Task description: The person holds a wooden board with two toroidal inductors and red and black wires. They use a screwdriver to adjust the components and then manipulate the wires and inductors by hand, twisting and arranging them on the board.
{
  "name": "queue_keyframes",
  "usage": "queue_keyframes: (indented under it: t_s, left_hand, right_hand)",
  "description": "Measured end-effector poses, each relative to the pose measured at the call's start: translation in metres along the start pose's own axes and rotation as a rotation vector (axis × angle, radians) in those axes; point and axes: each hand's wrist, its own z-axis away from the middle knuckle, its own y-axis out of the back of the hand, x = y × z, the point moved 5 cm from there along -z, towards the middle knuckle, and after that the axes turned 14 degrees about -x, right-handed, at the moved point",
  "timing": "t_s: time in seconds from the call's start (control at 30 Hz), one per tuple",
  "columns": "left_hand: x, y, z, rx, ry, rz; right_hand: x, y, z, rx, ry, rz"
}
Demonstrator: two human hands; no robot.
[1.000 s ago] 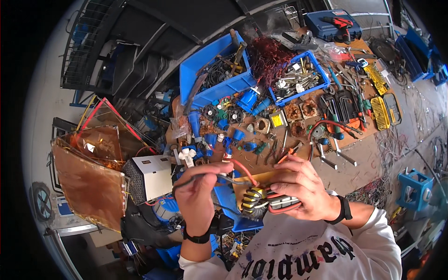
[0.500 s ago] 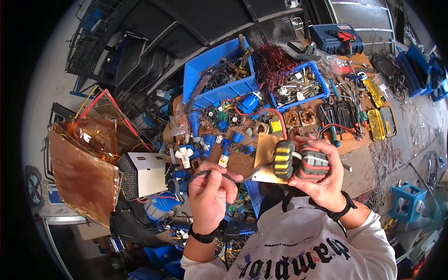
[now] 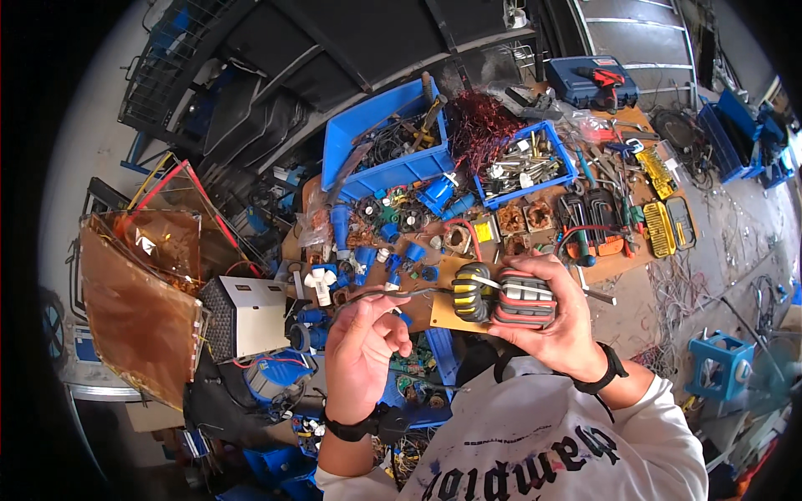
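Observation:
A coil assembly is held over the bench in my right hand (image 3: 565,321), fingers wrapped round a large red, grey and black wound coil (image 3: 525,301). Beside it sits a smaller yellow-and-black wound ring coil (image 3: 473,292), and both lie against a tan board (image 3: 443,314). A dark cable (image 3: 418,293) runs leftward from the smaller coil. My left hand (image 3: 361,346) pinches this cable between thumb and forefinger, with the other fingers loosely curled.
Blue plastic parts (image 3: 363,260) litter the bench near my hands. Behind are a blue crate (image 3: 384,174) of cables and a blue tray (image 3: 535,189) of metal pieces. Hand tools (image 3: 595,219) lie to the right. A white-topped box (image 3: 257,313) stands left.
The coil assembly and my right hand have shifted left. My left hand has also moved slightly left, still pinching the cable, which now runs straighter. The view has moved a little.

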Motion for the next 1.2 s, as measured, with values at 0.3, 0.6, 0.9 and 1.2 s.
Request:
queue_keyframes:
  t_s: [0.3,0.6,0.9,1.2]
  left_hand:
    - [0.017,-0.011,0.024,-0.175,0.119,-0.447]
    - [0.021,-0.044,-0.01,-0.084,-0.272,-1.427]
    - [0.009,-0.049,-0.022,-0.06,-0.308,-1.366]
    - [-0.006,-0.05,-0.028,-0.062,-0.325,-1.112]
  right_hand:
    - [-0.014,0.007,-0.004,0.018,0.086,0.128]
    - [-0.02,0.008,-0.008,-0.025,0.118,0.243]
    - [-0.022,0.014,-0.009,-0.037,0.135,0.279]
    - [-0.025,0.015,-0.012,-0.055,0.157,0.31]
